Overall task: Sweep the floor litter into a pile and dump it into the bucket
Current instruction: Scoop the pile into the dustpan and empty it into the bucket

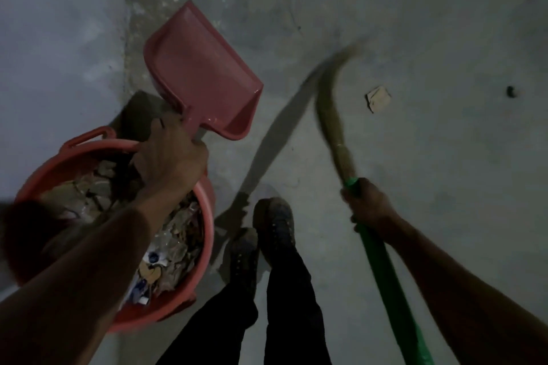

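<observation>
Grey concrete floor [415,157] under left hand [172,154] gripping dustpan [201,74], right hand [370,207] gripping broom [335,115].

Glossy pink plastic dustpan [201,74], rough matt concrete floor [415,23]

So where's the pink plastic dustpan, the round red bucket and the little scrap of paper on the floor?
Pink plastic dustpan [201,74]: head view, on the flat scoop.
Round red bucket [209,234]: head view, on the right rim.
Small pale paper scrap [378,98]: head view, on its middle, on the grey floor.
</observation>
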A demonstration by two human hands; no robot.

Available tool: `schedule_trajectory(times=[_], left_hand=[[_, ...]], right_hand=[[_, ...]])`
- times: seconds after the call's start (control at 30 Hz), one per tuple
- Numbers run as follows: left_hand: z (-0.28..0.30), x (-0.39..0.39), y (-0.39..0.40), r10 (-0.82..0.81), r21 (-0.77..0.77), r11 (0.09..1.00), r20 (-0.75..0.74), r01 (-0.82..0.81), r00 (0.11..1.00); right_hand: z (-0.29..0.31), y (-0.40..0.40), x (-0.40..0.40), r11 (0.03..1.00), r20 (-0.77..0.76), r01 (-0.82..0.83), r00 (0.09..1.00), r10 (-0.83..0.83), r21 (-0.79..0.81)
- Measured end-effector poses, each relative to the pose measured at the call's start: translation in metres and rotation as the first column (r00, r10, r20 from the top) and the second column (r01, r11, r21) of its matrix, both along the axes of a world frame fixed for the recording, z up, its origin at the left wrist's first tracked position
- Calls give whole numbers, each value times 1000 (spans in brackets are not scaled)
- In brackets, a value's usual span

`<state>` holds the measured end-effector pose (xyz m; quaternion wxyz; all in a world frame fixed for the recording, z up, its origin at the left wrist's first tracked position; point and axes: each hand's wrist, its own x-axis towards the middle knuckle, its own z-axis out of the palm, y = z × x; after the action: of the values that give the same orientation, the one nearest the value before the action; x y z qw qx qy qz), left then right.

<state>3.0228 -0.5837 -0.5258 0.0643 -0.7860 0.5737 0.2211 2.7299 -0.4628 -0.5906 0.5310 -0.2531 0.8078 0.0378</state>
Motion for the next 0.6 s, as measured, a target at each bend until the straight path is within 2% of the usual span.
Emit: schedule_trajectory(times=[0.17, 0.23, 0.3, 0.37, 0.47, 0.53, 0.6], left_hand=[[-11, -7, 12, -117, 16, 993, 10, 117, 993], [-18, -11, 13, -156, 63, 986, 9, 155, 988], [-21, -18, 13, -173, 108, 980, 22, 170, 985], [-24, -24, 14, -189, 135, 974, 22, 185, 982], [-31, -27, 12, -207, 156, 966, -14, 207, 978], [-30, -31, 10, -189, 140, 970, -77, 199, 979], [-26, -36, 8, -142, 122, 979, -163, 162, 976]], right_hand=[[-12, 48, 88, 954, 143, -298, 946, 290, 37], [-26, 63, 100, 953, 192, -297, 941, 279, 68], [-36, 71, 88, 982, 168, -141, 979, 119, 126], [-45, 74, 60, 983, 65, 71, 994, -83, 167], [-49, 71, 5, 915, -61, 366, 931, -361, 170], [-44, 64, -30, 897, -134, 427, 901, -412, 115], [-32, 55, -53, 910, -182, 409, 902, -392, 70]])
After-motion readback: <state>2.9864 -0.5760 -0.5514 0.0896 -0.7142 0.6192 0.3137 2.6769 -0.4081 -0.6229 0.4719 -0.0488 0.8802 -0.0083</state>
